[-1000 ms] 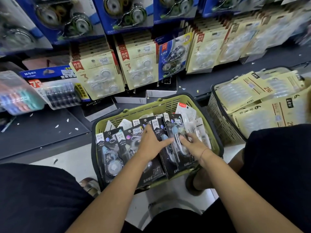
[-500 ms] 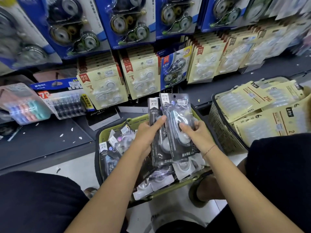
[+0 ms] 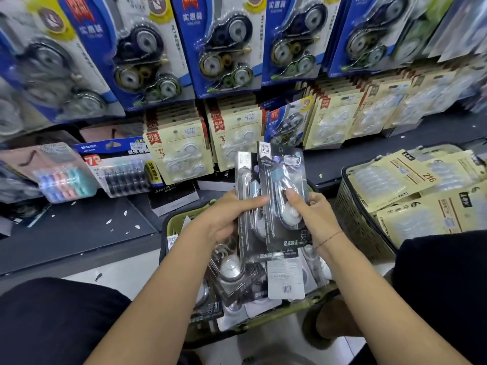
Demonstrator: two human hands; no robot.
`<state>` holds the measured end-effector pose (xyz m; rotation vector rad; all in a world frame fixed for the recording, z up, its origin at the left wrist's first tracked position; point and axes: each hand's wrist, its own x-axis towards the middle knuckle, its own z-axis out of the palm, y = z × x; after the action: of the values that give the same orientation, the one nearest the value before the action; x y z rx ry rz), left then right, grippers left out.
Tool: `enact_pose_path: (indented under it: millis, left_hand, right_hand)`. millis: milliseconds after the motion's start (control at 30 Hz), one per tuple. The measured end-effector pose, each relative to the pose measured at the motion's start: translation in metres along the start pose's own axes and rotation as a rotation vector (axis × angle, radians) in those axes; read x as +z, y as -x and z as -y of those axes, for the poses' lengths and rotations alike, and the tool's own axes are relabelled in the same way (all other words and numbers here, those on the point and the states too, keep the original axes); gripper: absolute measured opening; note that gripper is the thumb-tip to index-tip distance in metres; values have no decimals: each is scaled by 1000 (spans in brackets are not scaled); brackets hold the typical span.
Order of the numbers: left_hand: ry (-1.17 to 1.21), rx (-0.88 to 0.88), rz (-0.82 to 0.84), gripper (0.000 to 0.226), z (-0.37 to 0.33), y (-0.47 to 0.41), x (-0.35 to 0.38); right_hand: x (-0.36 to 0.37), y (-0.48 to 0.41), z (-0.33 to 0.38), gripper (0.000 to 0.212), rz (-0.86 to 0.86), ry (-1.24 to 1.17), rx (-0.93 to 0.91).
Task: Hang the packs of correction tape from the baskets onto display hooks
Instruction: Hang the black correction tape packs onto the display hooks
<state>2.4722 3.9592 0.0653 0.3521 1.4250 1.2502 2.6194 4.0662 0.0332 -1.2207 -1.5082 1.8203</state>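
Both hands have risen out of the green basket (image 3: pixel 181 219) since a second ago, bringing a small stack of dark correction-tape packs (image 3: pixel 276 201) with them; half a second ago the stack was lower and nearer the basket. The left hand (image 3: pixel 224 219) clamps the left edge of the stack, thumb laid across the front. The right hand (image 3: pixel 311 214) closes on the right edge, its thumb pressing the clear blister. At least two packs are fanned in the grip, held upright above the basket and in front of the lowest row of hung goods.

The lift suggests the picking step is done and the hanging step comes next; no pack is on a hook yet. More dark packs (image 3: pixel 253 283) lie loose in the green basket below the hands.

Legible writing: the front held pack shows what looks like "22M×5mm" near its top, and Chinese characters along its foot. Up and left of the held stack, cream cards (image 3: pixel 181 148) carry a large "3" and a red tag. The blue cards (image 3: pixel 226 43) on the top row, above the stack, bear red banners with Chinese text. Right of the stack, a black basket (image 3: pixel 353 214) holds cream packs (image 3: pixel 400 177) marked "216". Left of the stack, a dark box (image 3: pixel 171 196) reads "Alarm" and "DESIGN".
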Motion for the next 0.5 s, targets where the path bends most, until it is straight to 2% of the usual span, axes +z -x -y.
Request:
enact_pose_path:
  millis: [67, 100, 133, 200, 267, 333, 400, 433, 500]
  left_hand:
    - [84, 25, -3, 80, 1, 3, -11]
    - [122, 36, -19, 78, 0, 3, -17]
    - [159, 43, -51, 77, -4, 5, -21]
    - [212, 89, -118, 68, -19, 12, -30]
    - [239, 152, -160, 69, -42, 25, -37]
    - [237, 242, -212, 80, -66, 37, -49]
    - [204, 345, -324, 103, -91, 53, -60]
    - [201, 402, -370, 104, -103, 60, -68]
    - [232, 508, -420, 84, -126, 77, -86]
  right_hand:
    - [7, -1, 9, 94, 33, -31, -14]
    - [11, -1, 15, 98, 49, -43, -31]
    - [14, -1, 23, 92, 70, -62, -48]
    - [23, -2, 41, 58, 118, -96, -85]
    - [35, -2, 62, 33, 152, -77, -146]
    - [50, -2, 88, 29, 172, -43, -265]
    - [69, -1, 119, 26, 161, -9, -389]
    - [78, 0, 135, 23, 158, -1, -450]
    - [97, 3, 169, 23, 159, 18, -555]
